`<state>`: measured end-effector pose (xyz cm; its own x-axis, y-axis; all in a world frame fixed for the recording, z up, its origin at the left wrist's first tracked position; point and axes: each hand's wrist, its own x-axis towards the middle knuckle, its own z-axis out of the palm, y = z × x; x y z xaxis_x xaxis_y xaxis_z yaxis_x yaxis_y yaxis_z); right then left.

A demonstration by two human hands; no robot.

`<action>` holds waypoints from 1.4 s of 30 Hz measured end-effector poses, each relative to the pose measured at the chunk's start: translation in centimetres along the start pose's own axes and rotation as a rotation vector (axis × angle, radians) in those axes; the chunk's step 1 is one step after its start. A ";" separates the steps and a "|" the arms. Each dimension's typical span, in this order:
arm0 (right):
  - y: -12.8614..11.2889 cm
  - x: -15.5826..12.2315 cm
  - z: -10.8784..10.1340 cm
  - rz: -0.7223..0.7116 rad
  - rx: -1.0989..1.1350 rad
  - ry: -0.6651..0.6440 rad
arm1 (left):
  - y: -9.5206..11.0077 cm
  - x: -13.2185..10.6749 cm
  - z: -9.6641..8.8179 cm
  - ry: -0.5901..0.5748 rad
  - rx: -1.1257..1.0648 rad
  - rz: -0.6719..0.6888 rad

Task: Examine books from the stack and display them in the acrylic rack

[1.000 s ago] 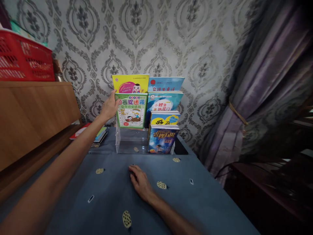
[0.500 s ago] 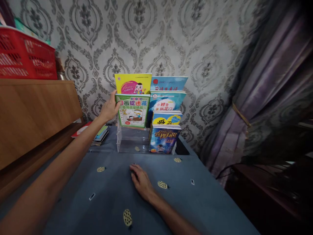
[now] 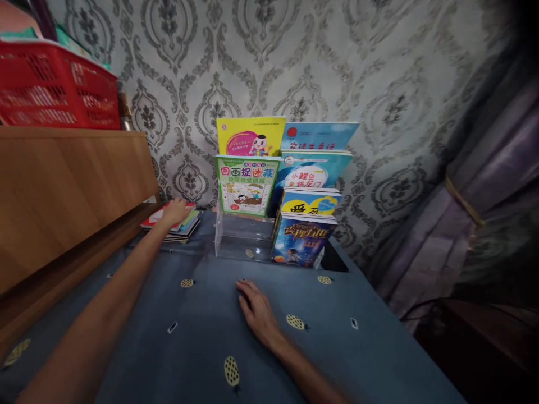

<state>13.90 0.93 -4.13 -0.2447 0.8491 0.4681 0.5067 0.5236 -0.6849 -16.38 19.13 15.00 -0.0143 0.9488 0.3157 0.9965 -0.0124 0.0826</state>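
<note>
A clear tiered stand (image 3: 242,244) against the wall holds several picture books. A green book (image 3: 246,185) stands in its left column, below a yellow one (image 3: 251,136); the two lower left tiers are bare. My left hand (image 3: 174,212) lies with fingers flat on top of a stack of books (image 3: 177,225) lying left of the stand. My right hand (image 3: 256,310) rests palm down, fingers loosely together, on the blue patterned cloth (image 3: 197,348), holding nothing.
A wooden cabinet (image 3: 63,191) runs along the left, with a red basket (image 3: 56,87) on top. A dark purple curtain (image 3: 484,185) hangs at the right, beside the table's right edge. Patterned wallpaper backs the stand.
My left hand has let go of the green book in the stand and moved down left onto the flat stack. The view has shifted a little to the left. My right hand has stayed put.
</note>
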 end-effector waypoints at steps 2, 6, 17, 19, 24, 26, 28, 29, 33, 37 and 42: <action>0.0 0.0 -0.1 0.010 -0.011 -0.003 | -2.0 -1.2 2.2 -0.095 0.032 -0.045; -0.2 0.1 -0.5 0.013 -0.034 -0.035 | -4.8 -2.8 5.2 -0.285 0.171 -0.062; 0.5 0.1 0.3 0.024 0.004 -0.010 | -6.7 -5.1 5.1 -0.125 0.265 0.110; 0.4 0.2 0.3 0.025 0.007 -0.024 | -6.3 -5.5 4.9 -0.114 0.280 0.122; 0.1 0.3 -0.1 0.028 0.013 -0.036 | -4.9 -7.5 3.7 -0.122 0.317 0.168; 0.1 0.4 -0.2 0.029 0.010 -0.050 | -4.2 -9.1 3.3 -0.133 0.331 0.193; 0.0 0.5 -0.1 0.027 0.010 -0.058 | -3.4 -11.2 2.9 -0.148 0.344 0.214; 0.0 0.5 -0.1 0.025 0.010 -0.060 | -3.0 -12.5 2.8 -0.157 0.349 0.223; -0.2 0.7 -0.3 0.025 0.005 -0.070 | -0.5 -19.0 2.8 -0.236 0.349 0.288; -0.6 0.9 -0.6 0.024 0.000 -0.104 | 3.4 -26.4 2.5 -0.327 0.263 0.431; -1.0 1.1 -0.9 0.021 -0.005 -0.132 | 5.8 -30.9 1.1 -0.298 0.017 0.620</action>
<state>13.87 1.33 -2.44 -0.3406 0.8617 0.3761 0.5171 0.5057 -0.6906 -10.09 -9.95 4.68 0.5795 0.8146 0.0259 0.8147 -0.5781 -0.0447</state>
